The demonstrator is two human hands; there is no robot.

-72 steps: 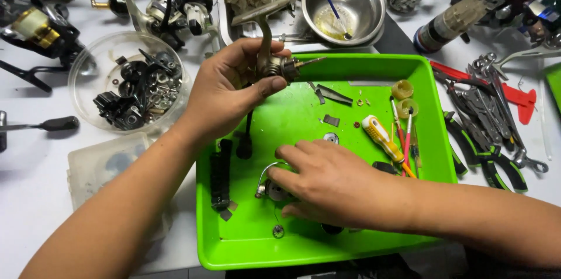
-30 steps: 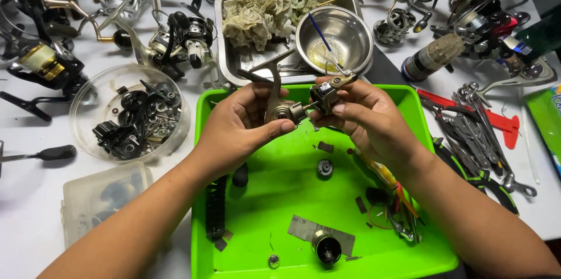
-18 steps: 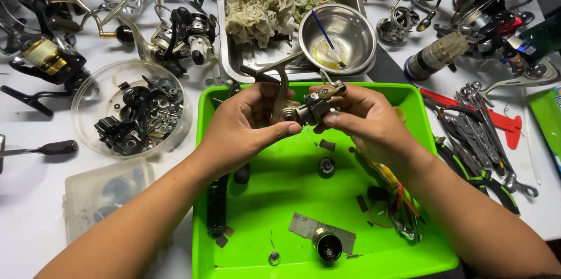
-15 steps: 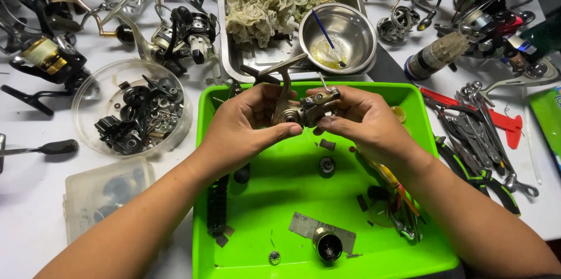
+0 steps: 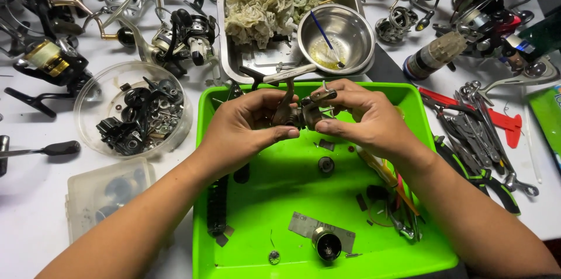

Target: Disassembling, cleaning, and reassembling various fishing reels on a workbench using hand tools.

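Both hands hold a small metal fishing reel body (image 5: 299,111) above the far part of a bright green tray (image 5: 263,209). My left hand (image 5: 245,130) grips its left side with thumb and fingers. My right hand (image 5: 365,118) pinches its right side, where a small part sticks up. On the tray floor lie a small round black part (image 5: 325,165), a grey metal plate with a round black piece (image 5: 322,237) on it, a black handle (image 5: 217,206) along the left wall and several small tools (image 5: 391,191) at the right.
A clear round bowl of dark reel parts (image 5: 137,118) sits left of the tray. Behind it are a steel tray with a rag (image 5: 260,7) and a steel bowl (image 5: 336,36). Several fishing reels (image 5: 52,60) fill the back; wrenches and pliers (image 5: 485,139) lie at the right.
My right hand left the tray floor and rose to the reel body, leaving the plate with the round piece lying there. Both hands now work the reel body together, shifted slightly.
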